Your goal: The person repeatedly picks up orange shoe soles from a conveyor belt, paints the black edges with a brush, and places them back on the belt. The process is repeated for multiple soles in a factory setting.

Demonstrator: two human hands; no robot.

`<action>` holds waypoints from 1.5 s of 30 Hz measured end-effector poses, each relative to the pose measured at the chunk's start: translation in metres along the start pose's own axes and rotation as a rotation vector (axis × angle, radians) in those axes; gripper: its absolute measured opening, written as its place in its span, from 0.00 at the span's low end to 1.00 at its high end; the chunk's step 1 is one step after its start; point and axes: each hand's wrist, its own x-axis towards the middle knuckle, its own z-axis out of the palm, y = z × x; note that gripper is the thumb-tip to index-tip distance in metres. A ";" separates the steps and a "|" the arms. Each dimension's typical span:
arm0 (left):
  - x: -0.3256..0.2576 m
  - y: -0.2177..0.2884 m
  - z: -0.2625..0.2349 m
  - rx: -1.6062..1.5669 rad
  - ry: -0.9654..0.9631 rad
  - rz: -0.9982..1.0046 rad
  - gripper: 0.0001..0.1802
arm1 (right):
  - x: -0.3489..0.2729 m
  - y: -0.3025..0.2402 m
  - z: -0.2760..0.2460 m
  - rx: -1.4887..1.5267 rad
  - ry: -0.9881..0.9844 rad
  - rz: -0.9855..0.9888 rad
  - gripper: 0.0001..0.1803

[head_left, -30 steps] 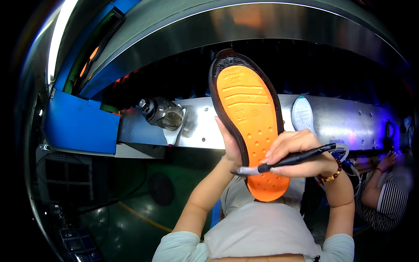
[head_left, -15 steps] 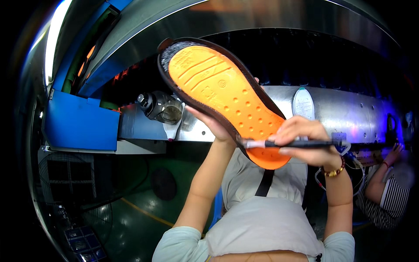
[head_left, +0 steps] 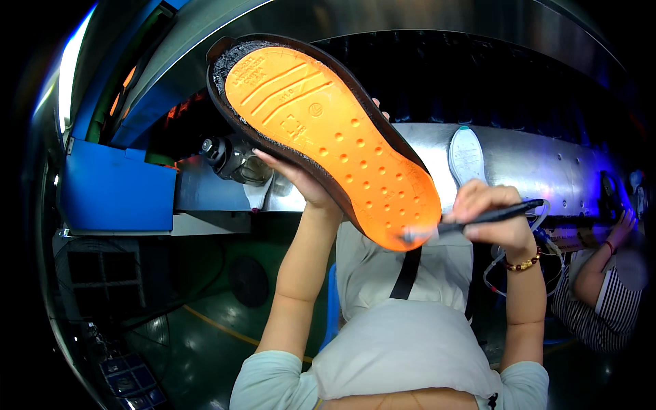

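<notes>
My left hand (head_left: 311, 179) grips a large shoe sole (head_left: 335, 137) from beneath, its thumb along the near side and fingertips showing past the far edge. The sole has an orange inner face with dimples and ridges, and a raised dark rim. Its toe end tilts up to the far left, the heel toward me. Between the thumb and fingers of my right hand (head_left: 495, 217) is a brush (head_left: 488, 213) with a black handle. The pale bristles, blurred by motion, are at the orange surface near the heel; whether they touch it I cannot tell.
Behind the sole runs a metal bench (head_left: 533, 164) carrying a white insole (head_left: 467, 156) and a dark bottle (head_left: 239, 160). A blue machine housing (head_left: 119, 184) stands at left. Another person's arm (head_left: 594, 266) shows at far right, near thin looped tubing (head_left: 547, 253).
The brush has moved from the sole's near-side rim across to the orange heel, and its handle now slants up to the right. The sole has shifted left and up in view.
</notes>
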 end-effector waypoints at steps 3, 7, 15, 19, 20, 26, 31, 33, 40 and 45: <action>0.005 -0.002 0.002 0.049 0.030 0.022 0.58 | -0.001 0.007 0.003 -0.353 0.058 0.035 0.10; 0.005 0.008 0.015 0.043 -0.025 -0.016 0.57 | 0.001 0.011 -0.006 0.050 -0.200 -0.118 0.11; -0.027 -0.020 0.009 -0.229 -0.103 0.045 0.45 | 0.004 0.019 0.024 0.472 0.246 0.045 0.10; -0.029 -0.013 -0.007 -0.298 -0.342 -0.160 0.34 | 0.004 0.010 0.037 0.048 0.053 -0.003 0.11; -0.025 -0.005 -0.008 -0.431 -0.355 -0.312 0.33 | 0.005 0.002 0.037 -0.067 -0.037 -0.015 0.12; -0.020 0.012 0.007 0.068 -0.058 -0.720 0.32 | 0.014 -0.012 0.022 -0.311 -0.092 -0.077 0.10; -0.012 0.014 0.013 0.129 -0.061 -0.887 0.24 | 0.017 -0.028 0.018 -0.369 -0.453 0.025 0.08; -0.013 0.015 0.006 0.135 0.042 -0.992 0.24 | 0.017 -0.026 0.015 -0.291 -0.422 -0.046 0.08; -0.009 0.023 0.029 0.459 0.067 -1.148 0.25 | 0.030 -0.049 0.008 -0.787 -0.677 -0.065 0.11; -0.007 0.021 0.025 0.394 0.000 -1.164 0.28 | 0.032 -0.030 -0.002 -0.557 -0.572 -0.067 0.09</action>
